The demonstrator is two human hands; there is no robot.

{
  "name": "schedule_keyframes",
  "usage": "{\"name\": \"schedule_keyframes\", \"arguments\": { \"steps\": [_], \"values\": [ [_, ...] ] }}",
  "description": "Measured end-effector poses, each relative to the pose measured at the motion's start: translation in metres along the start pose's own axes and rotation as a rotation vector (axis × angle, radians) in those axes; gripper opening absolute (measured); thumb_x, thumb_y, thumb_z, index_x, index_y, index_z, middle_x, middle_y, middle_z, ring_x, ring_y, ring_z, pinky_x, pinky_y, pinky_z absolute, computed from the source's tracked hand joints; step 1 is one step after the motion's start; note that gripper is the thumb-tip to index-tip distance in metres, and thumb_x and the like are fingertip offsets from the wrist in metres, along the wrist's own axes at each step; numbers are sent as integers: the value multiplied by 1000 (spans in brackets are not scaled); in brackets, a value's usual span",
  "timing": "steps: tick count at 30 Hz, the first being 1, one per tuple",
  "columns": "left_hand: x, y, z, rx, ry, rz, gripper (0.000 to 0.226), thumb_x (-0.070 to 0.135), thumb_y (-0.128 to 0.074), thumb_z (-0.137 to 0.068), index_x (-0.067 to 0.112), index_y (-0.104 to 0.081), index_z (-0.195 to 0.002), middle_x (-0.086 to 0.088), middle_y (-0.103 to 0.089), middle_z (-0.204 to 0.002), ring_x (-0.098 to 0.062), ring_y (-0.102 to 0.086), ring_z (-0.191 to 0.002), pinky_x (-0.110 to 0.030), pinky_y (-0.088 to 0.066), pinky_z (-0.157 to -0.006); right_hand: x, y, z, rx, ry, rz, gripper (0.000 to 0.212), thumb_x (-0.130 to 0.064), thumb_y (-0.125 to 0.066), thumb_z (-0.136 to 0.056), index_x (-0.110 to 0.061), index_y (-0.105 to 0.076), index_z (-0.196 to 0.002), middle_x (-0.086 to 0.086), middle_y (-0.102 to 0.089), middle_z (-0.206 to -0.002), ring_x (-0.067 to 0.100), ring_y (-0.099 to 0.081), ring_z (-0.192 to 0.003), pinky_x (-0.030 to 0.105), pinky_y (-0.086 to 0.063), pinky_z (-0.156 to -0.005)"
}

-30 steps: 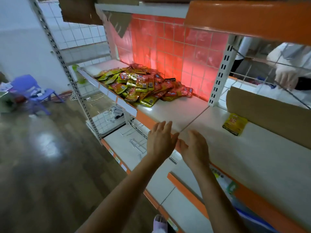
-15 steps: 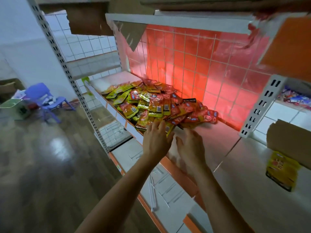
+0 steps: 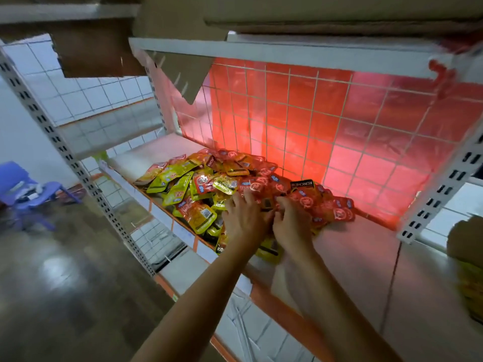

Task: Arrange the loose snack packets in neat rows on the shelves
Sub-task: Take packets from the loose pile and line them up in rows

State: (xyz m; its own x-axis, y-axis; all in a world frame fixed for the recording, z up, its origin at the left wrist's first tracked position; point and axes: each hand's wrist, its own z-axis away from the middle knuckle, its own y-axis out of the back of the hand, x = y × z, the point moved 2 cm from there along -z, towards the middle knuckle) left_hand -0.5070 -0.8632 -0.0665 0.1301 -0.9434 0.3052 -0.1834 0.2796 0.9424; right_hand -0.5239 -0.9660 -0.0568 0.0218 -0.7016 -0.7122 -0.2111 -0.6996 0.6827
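A loose pile of snack packets (image 3: 230, 184), yellow-green ones on the left and red ones on the right, lies on the white shelf (image 3: 360, 257) against the red-lit wire grid back. Both my arms reach into the pile's near edge. My left hand (image 3: 244, 218) rests with spread fingers on the packets at the middle. Just to its right, my right hand (image 3: 292, 223) has its fingers curled down into the red packets. A yellow packet (image 3: 269, 250) shows under my wrists at the shelf's front.
A perforated white upright (image 3: 78, 165) stands left of the shelf and another (image 3: 441, 184) at the right. Cardboard (image 3: 172, 64) hangs from the shelf above. A brown box (image 3: 465, 239) with a blurred yellow packet (image 3: 470, 286) sits far right. Blue chair (image 3: 28, 189) on the floor.
My view has swung left and closer to the pile. Both hands moved forward from the bare shelf front onto the packets, and the right fingers have curled into them.
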Motion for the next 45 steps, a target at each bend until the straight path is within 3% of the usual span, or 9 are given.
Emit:
{"name": "schedule_keyframes", "arguments": {
  "steps": [7, 15, 19, 24, 27, 30, 33, 38, 45],
  "values": [
    [-15, 10, -23, -9, -89, 75, 47, 45, -56, -88, 14, -46, -122, -12, -54, -121, -34, -49, -113, -41, -44, -88, -8, -21, -19, 74, -52, 71, 38, -7, -52, -89, -8, -57, -128, 14, -60, -126, 30, -49, -121, 32, -32, -101],
    [-37, 38, -44, 72, -72, 562, 31, 27, -44, -96, 11, -55, -120, -10, -69, -103, -31, -65, -89, -36, -48, -75, -32, -41, -31, 51, -105, 464, 60, -55, -51, -89, -9, -48, -127, 12, -54, -127, 31, -49, -119, 38, -38, -95],
    [-48, 38, -49, 35, -47, 764, 29, 26, -43, -98, 13, -56, -121, 7, -63, -76, -17, -65, -70, -36, -52, -70, -44, -57, -34, 45, -146, 455, 77, -56, -60, -83, -10, -30, -138, 12, -41, -140, 32, -34, -130, 45, -32, -102],
    [-58, 33, -53, 14, -28, 893, 26, 28, -47, -97, 17, -57, -119, 10, -63, -74, -7, -60, -65, -30, -48, -62, -46, -61, -37, 49, -169, 492, 61, -43, -60, -87, -13, -33, -134, 11, -42, -139, 32, -34, -129, 45, -33, -101],
    [-57, 32, -53, -10, -34, 962, 27, 28, -51, -96, 18, -55, -120, 14, -62, -80, -6, -62, -65, -35, -52, -65, -47, -56, -39, 43, -194, 402, 45, -30, -49, -93, -14, -36, -134, 13, -47, -137, 34, -39, -126, 46, -36, -99],
    [-54, 30, -54, -32, -65, 993, 25, 26, -52, -96, 17, -56, -119, 14, -61, -80, -6, -63, -66, -42, -56, -67, -43, -44, -38, 171, -206, 313, 39, -12, -40, -94, -9, -39, -133, 17, -62, -118, 36, -58, -108, 38, -43, -78],
    [-45, 27, -50, -108, -98, 1072, 22, 31, -55, -94, 14, -61, -107, -2, -68, -85, -20, -66, -78, -49, -55, -75, -28, -25, -29, 318, -249, 150, 35, -12, -42, -95, -5, -45, -129, 20, -65, -106, 37, -62, -97, 31, -29, -64],
    [-11, 18, -31, -273, -178, 1160, 30, 29, -62, -87, 12, -64, -111, -6, -72, -98, -25, -67, -94, -44, -54, -82, 1, 2, 2, 481, -405, -353, 21, -7, -48, -89, -13, -64, -100, 17, -67, -97, 31, -61, -87, 40, -46, -74],
    [53, 0, 20, -518, -291, 1168, 32, 25, -71, -75, 32, -67, -106, -2, -73, -97, -24, -68, -93, -47, -55, -86, 47, 51, 70, 624, -585, -535, 16, -16, -64, -77, -23, -65, -92, 1, -70, -92, 23, -66, -87, 45, -54, -82]
  ]
}}
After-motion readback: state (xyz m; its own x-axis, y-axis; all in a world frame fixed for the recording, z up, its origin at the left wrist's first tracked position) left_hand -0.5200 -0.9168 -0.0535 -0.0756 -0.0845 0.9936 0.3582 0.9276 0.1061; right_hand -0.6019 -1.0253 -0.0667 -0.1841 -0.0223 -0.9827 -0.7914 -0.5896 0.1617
